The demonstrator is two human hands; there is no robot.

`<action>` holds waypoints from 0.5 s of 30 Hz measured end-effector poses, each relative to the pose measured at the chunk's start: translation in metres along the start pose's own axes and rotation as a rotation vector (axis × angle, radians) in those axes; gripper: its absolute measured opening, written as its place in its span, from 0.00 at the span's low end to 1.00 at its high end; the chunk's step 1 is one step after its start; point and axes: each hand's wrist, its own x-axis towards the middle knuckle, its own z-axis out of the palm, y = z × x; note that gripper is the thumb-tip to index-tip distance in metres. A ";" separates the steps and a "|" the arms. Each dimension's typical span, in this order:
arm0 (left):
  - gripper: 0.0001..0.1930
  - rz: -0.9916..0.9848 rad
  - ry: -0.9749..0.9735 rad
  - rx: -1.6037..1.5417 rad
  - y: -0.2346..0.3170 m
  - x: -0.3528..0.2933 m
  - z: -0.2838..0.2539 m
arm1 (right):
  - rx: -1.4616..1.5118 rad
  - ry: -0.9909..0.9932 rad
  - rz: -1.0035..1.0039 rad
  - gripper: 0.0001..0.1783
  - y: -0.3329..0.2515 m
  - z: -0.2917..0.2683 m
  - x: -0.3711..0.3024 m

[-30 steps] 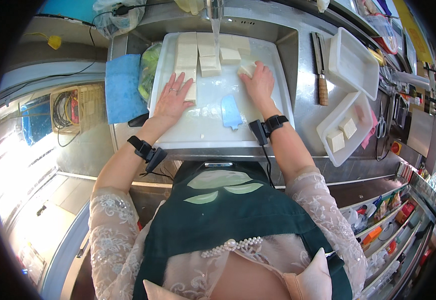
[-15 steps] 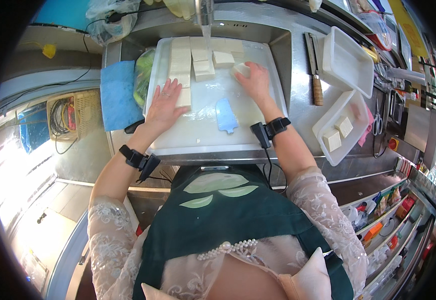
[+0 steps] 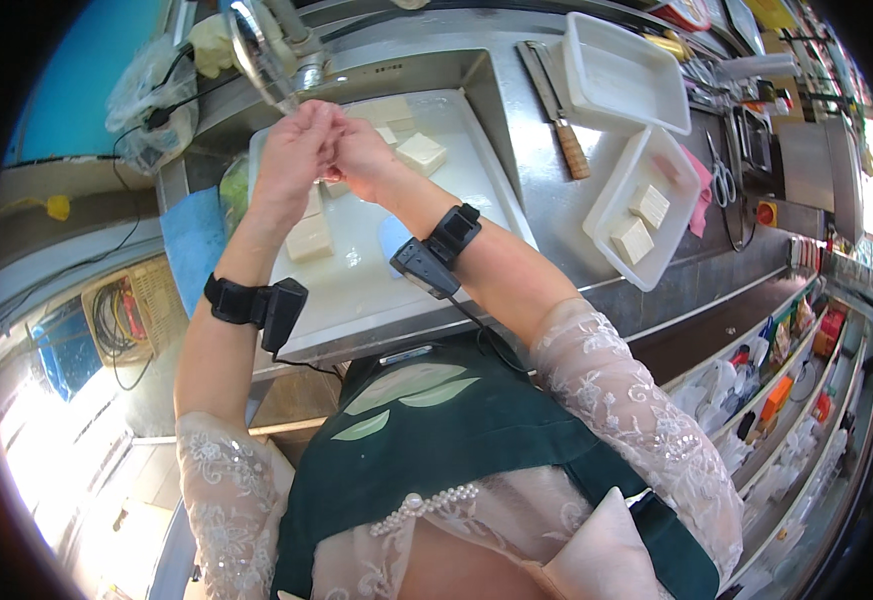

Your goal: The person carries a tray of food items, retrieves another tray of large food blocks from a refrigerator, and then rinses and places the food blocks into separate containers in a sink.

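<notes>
My left hand (image 3: 294, 158) and my right hand (image 3: 360, 160) meet beneath the curved metal tap (image 3: 253, 50). Their fingers are curled and pressed together, and whatever lies between them is hidden. Below is a white tray (image 3: 476, 170) set in the steel sink, with wet patches on it. A block of tofu (image 3: 421, 153) lies just right of my right hand. Another tofu block (image 3: 308, 240) sits nearer me, below my hands, and more pieces are partly covered by them. A light blue scraper (image 3: 392, 236) shows partly from behind my right forearm.
Right of the sink lie a wooden-handled knife (image 3: 556, 115), an upper white bin (image 3: 626, 75) and a lower white bin (image 3: 596, 215) containing two tofu blocks. Scissors (image 3: 721, 180) rest farther right. A blue cloth (image 3: 191, 240) hangs at the sink's left, beside bagged greens (image 3: 234, 188).
My right hand has let go of a tofu block and moved left to the tap. My left hand has lifted off the tofu and risen to meet it. The view has turned.
</notes>
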 end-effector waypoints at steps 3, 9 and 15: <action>0.10 -0.046 0.048 -0.029 0.009 -0.003 0.015 | -0.154 -0.067 -0.110 0.10 -0.002 -0.013 0.004; 0.15 -0.039 0.187 0.094 0.005 0.003 0.015 | -0.351 0.011 -0.233 0.12 0.001 -0.012 0.006; 0.13 0.065 -0.021 0.097 0.005 0.008 -0.001 | -0.959 0.088 -0.584 0.10 0.001 -0.019 0.009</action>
